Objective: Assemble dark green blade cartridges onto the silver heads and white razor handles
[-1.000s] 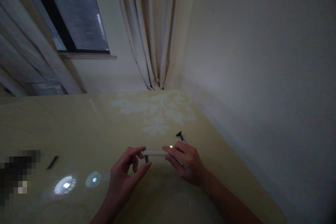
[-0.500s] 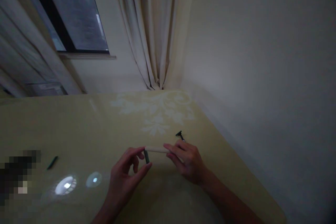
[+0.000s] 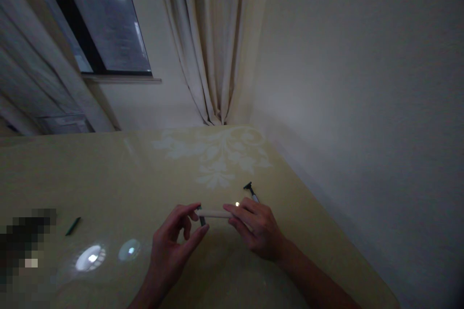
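Observation:
My left hand [image 3: 174, 239] pinches a small dark razor cartridge [image 3: 202, 220] upright by its two ends, between a fingertip and the thumb. In my right hand [image 3: 257, 227] is a slim pale stick [image 3: 215, 214], held level between thumb and fingers. The stick's far end lies across the cartridge, apparently touching it; the end inside my right hand is hidden. Just beyond my right hand a black-headed razor [image 3: 249, 187] lies on the table, its handle partly covered by the hand.
The glossy yellowish table [image 3: 108, 174] carries a pale leaf pattern. A short dark green bar [image 3: 73, 226] lies at the left, near a pixelated dark patch. A wall [image 3: 344, 106] borders the right side; curtains [image 3: 213, 48] and a window [image 3: 105, 19] stand behind.
The stick's tip has moved down along the cartridge from its top end towards its middle. My right hand has dropped slightly, showing more of the razor's handle. My left hand stays nearly still.

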The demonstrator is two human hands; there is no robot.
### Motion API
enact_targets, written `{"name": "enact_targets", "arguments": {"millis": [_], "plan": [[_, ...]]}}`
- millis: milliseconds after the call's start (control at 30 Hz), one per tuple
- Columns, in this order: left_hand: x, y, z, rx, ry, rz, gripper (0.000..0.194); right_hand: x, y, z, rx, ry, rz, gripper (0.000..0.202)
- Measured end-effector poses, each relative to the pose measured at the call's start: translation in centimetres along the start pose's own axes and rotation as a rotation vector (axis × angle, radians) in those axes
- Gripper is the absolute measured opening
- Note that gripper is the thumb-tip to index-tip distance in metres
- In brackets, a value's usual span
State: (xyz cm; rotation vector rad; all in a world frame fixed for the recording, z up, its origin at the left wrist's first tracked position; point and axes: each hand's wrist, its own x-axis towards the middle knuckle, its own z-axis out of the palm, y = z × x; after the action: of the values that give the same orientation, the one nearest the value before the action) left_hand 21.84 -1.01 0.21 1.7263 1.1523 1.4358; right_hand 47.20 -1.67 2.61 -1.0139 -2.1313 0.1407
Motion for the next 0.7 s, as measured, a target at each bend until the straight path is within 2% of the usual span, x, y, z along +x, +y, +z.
{"name": "enact_targets", "arguments": {"millis": [200, 333, 700], "plan": [[0.02, -0.44, 0.07, -0.015, 0.002, -0.019, 0.037, 0.04, -0.1, 0.1, -0.029, -0.001, -0.055, 0.034], [0.11, -0.42, -0.05, 0.002, 0.015, -0.017, 0.038, 0.05, -0.19, -0.02, -0.036, 0.02, -0.029, 0.035], [0.19, -0.37, 0.07, -0.035, 0.006, -0.018, 0.035, 0.07, -0.03, -0.21, 0.01, -0.025, -0.052, 0.036]]}}
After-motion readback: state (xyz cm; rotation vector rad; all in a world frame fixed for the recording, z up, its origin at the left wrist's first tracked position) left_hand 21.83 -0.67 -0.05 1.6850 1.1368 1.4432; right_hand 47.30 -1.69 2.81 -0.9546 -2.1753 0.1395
